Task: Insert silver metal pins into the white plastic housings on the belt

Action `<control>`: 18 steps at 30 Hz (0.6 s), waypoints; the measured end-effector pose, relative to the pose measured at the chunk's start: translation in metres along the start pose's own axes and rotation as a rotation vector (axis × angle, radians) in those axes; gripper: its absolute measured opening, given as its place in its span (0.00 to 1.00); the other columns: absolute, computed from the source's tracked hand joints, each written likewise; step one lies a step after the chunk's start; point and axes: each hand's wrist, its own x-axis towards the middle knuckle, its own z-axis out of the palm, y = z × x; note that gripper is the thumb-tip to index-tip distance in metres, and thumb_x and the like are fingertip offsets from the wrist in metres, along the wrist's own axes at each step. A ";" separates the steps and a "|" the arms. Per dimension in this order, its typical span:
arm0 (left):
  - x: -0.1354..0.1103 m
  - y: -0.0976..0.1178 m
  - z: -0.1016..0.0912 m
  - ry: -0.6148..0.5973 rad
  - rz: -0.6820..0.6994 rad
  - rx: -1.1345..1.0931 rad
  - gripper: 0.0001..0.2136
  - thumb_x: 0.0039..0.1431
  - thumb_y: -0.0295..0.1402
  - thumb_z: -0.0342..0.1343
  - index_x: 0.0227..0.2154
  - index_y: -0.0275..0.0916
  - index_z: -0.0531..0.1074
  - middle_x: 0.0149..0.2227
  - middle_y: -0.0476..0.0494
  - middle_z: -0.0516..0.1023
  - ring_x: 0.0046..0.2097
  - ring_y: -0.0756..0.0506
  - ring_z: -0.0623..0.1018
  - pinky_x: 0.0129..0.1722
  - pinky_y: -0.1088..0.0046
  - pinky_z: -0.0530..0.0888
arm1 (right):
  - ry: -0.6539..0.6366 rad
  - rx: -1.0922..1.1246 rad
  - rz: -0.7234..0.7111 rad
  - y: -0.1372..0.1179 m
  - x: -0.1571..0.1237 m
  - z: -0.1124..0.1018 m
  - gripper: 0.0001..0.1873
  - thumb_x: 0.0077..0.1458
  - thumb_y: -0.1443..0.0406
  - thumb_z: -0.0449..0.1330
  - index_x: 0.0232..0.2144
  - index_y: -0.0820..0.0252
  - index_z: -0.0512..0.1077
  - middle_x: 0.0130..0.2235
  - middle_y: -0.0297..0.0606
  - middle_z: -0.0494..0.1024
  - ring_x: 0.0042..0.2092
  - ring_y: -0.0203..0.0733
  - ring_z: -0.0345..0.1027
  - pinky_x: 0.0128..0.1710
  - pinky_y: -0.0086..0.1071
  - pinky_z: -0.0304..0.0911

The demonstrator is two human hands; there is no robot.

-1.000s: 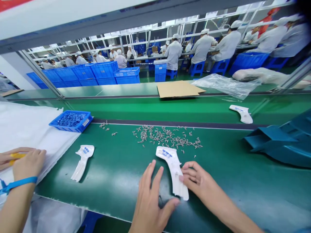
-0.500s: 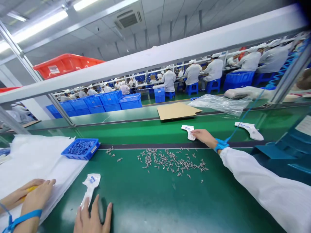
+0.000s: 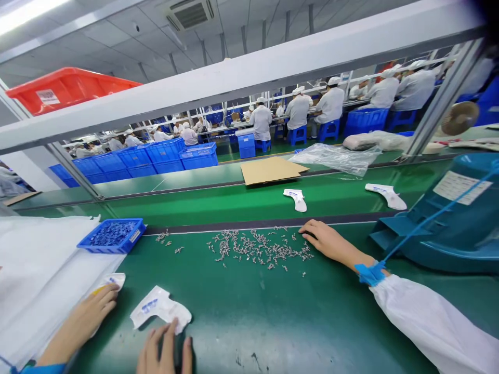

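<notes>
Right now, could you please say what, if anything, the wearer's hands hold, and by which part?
The left hand has fingertips over the right end of the curved white plastic piece; whether it grips cannot be told. The right hand holds nothing visible.

Bright strip light up at 10 o'clock, ceiling vent around 11, couple blue stools over at 2.

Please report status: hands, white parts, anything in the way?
Left hand touching nearest white part; right hand, seemingly empty, beside small metal pieces. Two more parts on green belt. Possible obstacle: co-worker's hand, close at left.
</notes>
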 end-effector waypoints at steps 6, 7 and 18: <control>0.115 -0.045 -0.074 -0.106 0.111 -0.307 0.20 0.65 0.41 0.37 0.33 0.48 0.76 0.38 0.44 0.78 0.40 0.40 0.79 0.41 0.58 0.78 | 0.032 -0.037 0.029 0.002 -0.004 0.002 0.19 0.63 0.62 0.46 0.47 0.61 0.74 0.43 0.51 0.75 0.45 0.56 0.71 0.44 0.45 0.68; 0.122 -0.041 -0.082 -0.078 0.118 -0.320 0.19 0.66 0.42 0.38 0.32 0.49 0.76 0.38 0.44 0.78 0.39 0.41 0.79 0.40 0.60 0.78 | 0.040 -0.038 0.032 0.002 -0.006 0.001 0.19 0.63 0.63 0.46 0.47 0.62 0.74 0.43 0.52 0.74 0.46 0.57 0.71 0.45 0.46 0.67; -0.027 0.181 0.004 -0.076 0.341 -0.406 0.07 0.65 0.36 0.55 0.44 0.45 0.74 0.48 0.43 0.76 0.52 0.42 0.76 0.48 0.63 0.76 | -0.023 0.370 0.185 -0.042 -0.027 -0.015 0.14 0.61 0.55 0.54 0.36 0.56 0.73 0.36 0.39 0.81 0.36 0.43 0.75 0.37 0.33 0.70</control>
